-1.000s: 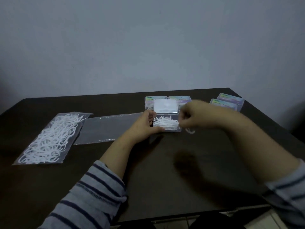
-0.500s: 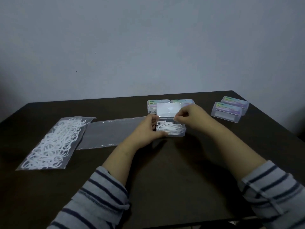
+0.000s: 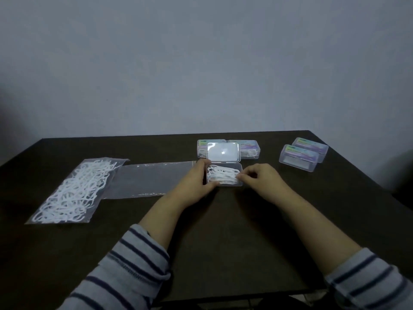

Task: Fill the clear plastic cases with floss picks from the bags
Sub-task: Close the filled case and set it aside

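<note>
An open clear plastic case lies on the dark table, its lid tipped back. White floss picks lie inside it. My left hand holds the case's left end between thumb and fingers. At the case's right end, the curled fingertips of my right hand touch the picks; whether they pinch one is unclear. A clear bag full of white floss picks lies at the left.
An empty flat clear bag lies between the full bag and the case. Two closed labelled cases sit behind the open one. Two more closed cases sit at the far right, near the table's edge.
My right hand came down from above the case to its right end and now touches the picks inside. My left hand stayed on the case's left end.
</note>
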